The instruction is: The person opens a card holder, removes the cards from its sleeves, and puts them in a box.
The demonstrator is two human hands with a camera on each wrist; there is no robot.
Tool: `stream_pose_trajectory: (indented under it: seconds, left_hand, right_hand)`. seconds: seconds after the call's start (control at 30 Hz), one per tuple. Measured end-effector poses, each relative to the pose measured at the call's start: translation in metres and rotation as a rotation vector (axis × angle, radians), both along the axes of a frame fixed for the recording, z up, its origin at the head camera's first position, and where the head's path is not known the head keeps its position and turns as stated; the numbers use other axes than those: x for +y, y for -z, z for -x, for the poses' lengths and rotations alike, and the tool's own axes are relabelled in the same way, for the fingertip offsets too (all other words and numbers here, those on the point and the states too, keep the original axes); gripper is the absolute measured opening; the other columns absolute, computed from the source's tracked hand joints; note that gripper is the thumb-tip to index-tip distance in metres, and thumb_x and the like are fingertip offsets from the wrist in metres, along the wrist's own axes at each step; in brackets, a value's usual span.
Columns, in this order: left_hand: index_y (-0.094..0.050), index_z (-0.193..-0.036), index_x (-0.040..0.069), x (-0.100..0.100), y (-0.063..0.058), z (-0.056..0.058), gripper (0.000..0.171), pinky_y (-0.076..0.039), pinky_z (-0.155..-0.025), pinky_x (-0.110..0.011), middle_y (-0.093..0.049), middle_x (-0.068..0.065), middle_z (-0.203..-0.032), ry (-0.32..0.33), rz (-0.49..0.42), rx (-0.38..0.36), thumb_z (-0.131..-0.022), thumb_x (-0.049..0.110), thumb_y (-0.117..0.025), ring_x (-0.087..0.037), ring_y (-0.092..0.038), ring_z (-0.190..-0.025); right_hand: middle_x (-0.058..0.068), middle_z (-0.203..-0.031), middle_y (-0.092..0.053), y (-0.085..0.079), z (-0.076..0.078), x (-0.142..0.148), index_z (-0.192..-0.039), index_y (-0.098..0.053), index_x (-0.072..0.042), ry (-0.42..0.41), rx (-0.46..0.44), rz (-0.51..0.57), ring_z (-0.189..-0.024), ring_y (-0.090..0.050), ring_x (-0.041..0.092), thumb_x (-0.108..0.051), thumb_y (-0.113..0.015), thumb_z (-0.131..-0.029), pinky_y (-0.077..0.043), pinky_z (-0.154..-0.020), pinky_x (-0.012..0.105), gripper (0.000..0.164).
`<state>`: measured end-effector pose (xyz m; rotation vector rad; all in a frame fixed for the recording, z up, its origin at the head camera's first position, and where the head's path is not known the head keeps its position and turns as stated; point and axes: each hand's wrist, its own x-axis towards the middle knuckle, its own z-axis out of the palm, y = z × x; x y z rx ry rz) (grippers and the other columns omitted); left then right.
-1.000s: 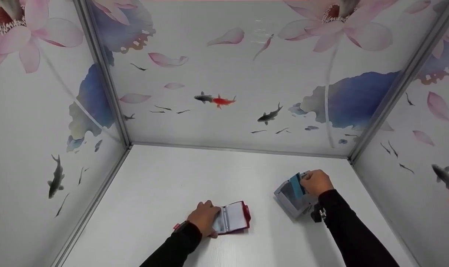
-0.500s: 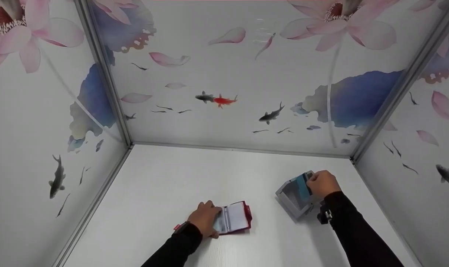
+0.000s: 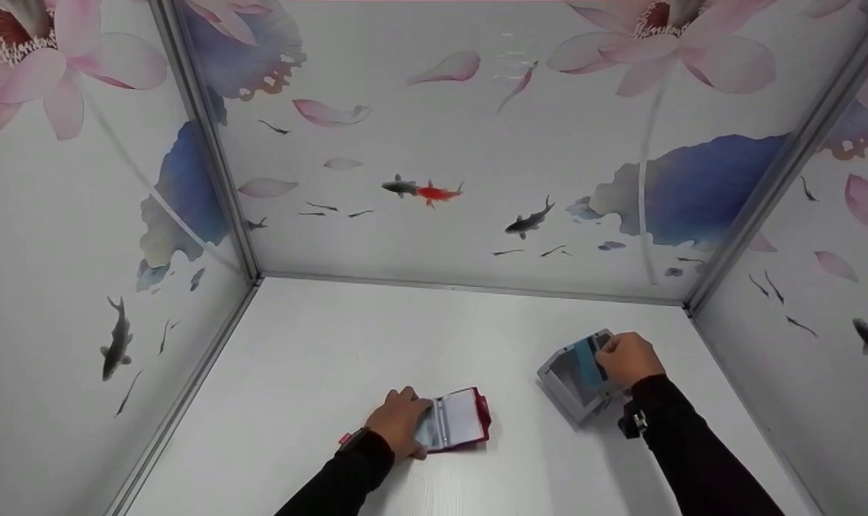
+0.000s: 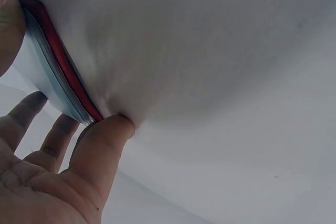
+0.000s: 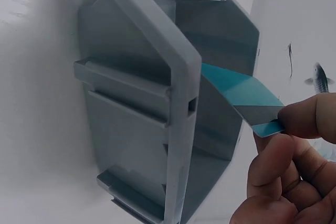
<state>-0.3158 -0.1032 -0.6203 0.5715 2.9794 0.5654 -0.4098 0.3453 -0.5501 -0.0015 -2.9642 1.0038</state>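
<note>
A small red card holder with clear sleeves lies opened out on the white table. My left hand holds its left side, the fingers spread over the sleeves; in the left wrist view the red cover and stacked sleeves show edge-on between the digits. To the right is a grey plastic box, hollow and open-topped. My right hand pinches a teal and grey card by one corner between thumb and finger. Part of that card reaches into the box, its far end hidden behind the box's rim.
White panels printed with lotus flowers and fish enclose the table at the back and on both sides. Metal strips run along the panel joints. The box stands near the right-hand panel.
My right hand has shifted slightly right with the card, relative to the box. The left hand stays on the card holder. The whole head view has drifted a little.
</note>
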Motion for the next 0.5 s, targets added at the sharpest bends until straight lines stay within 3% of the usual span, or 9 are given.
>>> stream_pose_trajectory:
  seconds: [0.33, 0.5]
  left_hand:
    - [-0.074, -0.146, 0.012, 0.0, 0.004, 0.001, 0.084, -0.062, -0.093, -0.039, -0.069, -0.009, -0.13, -0.02, 0.012, -0.003, -0.072, 0.025, -0.111, -0.025, -0.06, -0.111]
    - [-0.074, -0.147, 0.012, 0.001, 0.01, 0.002, 0.085, -0.062, -0.092, -0.039, -0.069, -0.008, -0.131, -0.03, 0.002, -0.01, -0.072, 0.025, -0.111, -0.024, -0.06, -0.113]
  right_hand:
    - [-0.006, -0.057, -0.047, 0.004, 0.0, -0.006, -0.061, -0.05, -0.02, -0.046, -0.029, -0.054, -0.055, -0.052, 0.014, -0.008, -0.065, -0.102, -0.042, -0.057, 0.031, 0.045]
    - [0.002, -0.069, -0.068, 0.007, 0.001, -0.017, -0.073, -0.071, -0.005, -0.082, -0.029, -0.168, -0.063, -0.061, 0.015, -0.005, -0.069, -0.1, -0.05, -0.061, 0.033, 0.027]
